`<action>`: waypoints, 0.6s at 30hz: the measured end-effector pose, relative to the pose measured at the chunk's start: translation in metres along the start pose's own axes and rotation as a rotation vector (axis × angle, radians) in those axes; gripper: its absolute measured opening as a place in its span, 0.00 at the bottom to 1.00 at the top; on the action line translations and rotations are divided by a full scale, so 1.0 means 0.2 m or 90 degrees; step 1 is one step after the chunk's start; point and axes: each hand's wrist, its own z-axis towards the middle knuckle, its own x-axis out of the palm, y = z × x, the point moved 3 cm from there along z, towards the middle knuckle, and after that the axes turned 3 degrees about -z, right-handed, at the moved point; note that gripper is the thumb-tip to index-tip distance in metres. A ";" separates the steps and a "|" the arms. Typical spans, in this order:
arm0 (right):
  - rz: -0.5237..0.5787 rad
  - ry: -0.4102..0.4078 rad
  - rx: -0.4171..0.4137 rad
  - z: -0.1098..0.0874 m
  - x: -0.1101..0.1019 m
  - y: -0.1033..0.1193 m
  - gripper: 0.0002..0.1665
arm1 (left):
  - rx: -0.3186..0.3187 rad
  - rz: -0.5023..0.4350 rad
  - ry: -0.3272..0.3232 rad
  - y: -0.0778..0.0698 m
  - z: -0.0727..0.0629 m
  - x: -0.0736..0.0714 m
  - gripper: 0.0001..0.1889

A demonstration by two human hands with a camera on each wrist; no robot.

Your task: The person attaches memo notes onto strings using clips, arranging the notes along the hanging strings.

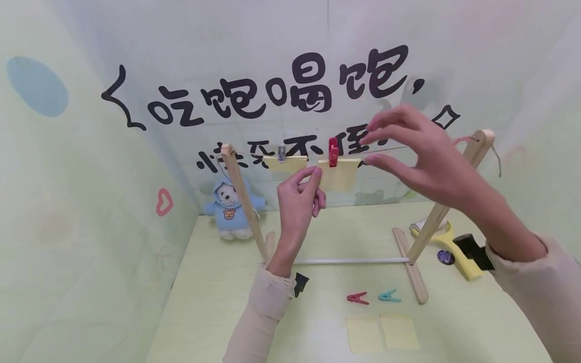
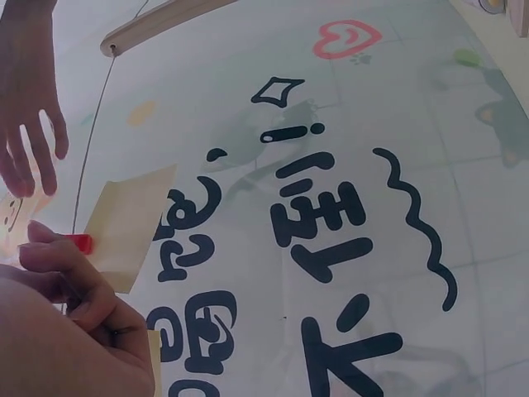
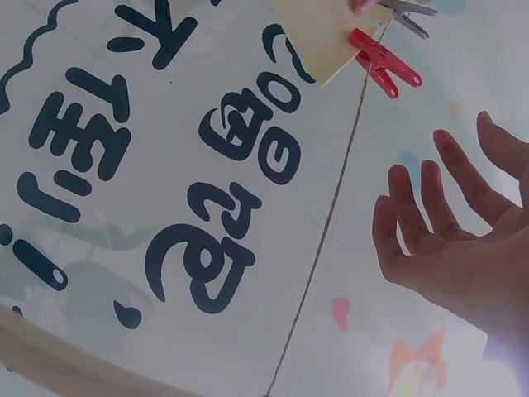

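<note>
A yellow paper note (image 1: 342,177) hangs from a thin string (image 1: 388,150) under a red clothespin (image 1: 333,154). My left hand (image 1: 294,201) pinches this note near its upper left corner, thumb and fingertip at the edge. Raised at the note's right side, my right hand (image 1: 424,151) has its fingers spread and holds nothing; the right wrist view shows a gap between those fingers and the red clothespin (image 3: 384,64). To the left, a second yellow note (image 1: 292,164) hangs by a grey clothespin (image 1: 282,154), partly hidden behind my left hand.
Two wooden posts (image 1: 242,196) joined by a white rod (image 1: 351,261) carry the string. On the table lie a red clothespin (image 1: 357,298), a teal clothespin (image 1: 389,296) and two yellow notes (image 1: 364,335). A plush toy (image 1: 230,212) sits back left, a yellow-handled roller (image 1: 458,257) at right.
</note>
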 end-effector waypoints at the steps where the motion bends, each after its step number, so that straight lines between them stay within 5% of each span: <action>1: 0.001 -0.009 -0.004 -0.04 -0.01 0.00 0.15 | -0.004 0.001 0.001 0.01 0.00 0.00 0.16; 9: 0.005 -0.078 -0.005 -0.38 -0.03 0.01 0.38 | -0.016 0.039 0.008 0.09 -0.03 0.00 0.14; 18: 0.027 -0.056 0.040 -0.66 0.04 -0.11 0.33 | -0.038 0.083 0.012 0.23 -0.07 -0.03 0.12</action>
